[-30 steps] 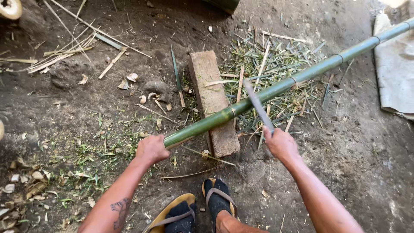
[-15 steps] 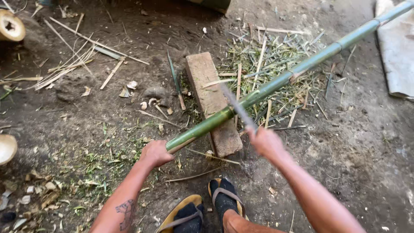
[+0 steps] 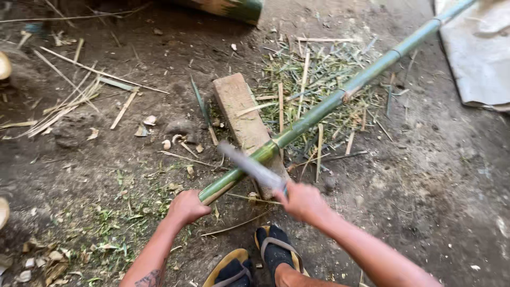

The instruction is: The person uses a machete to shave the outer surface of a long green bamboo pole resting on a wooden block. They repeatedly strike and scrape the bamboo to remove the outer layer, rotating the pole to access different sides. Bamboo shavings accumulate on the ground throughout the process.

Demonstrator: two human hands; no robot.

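Nearest the camera, two sandalled feet [image 3: 255,263] stand on the dirt ground [image 3: 425,186]. Just above them the left hand [image 3: 187,207] is closed around the cut butt end of a long green bamboo pole [image 3: 319,110], while the right hand [image 3: 302,201] is clenched on the handle of a blade [image 3: 249,166] (blurred, so its edge cannot be made out). The blade slants up and to the left from the right hand and crosses the pole just beyond the left hand's grip; whether it touches the bamboo cannot be told.

The pole's long axis runs from the left hand, low and near, diagonally up to the far right corner. Partway along, it lies across a wooden block [image 3: 241,111] that props it off the ground. Beyond the block lies a scatter of green shavings and splinters [image 3: 319,69]; pale split strips [image 3: 69,95] lie off to the left, and a grey sheet [image 3: 478,58] at the far right. No container shows.
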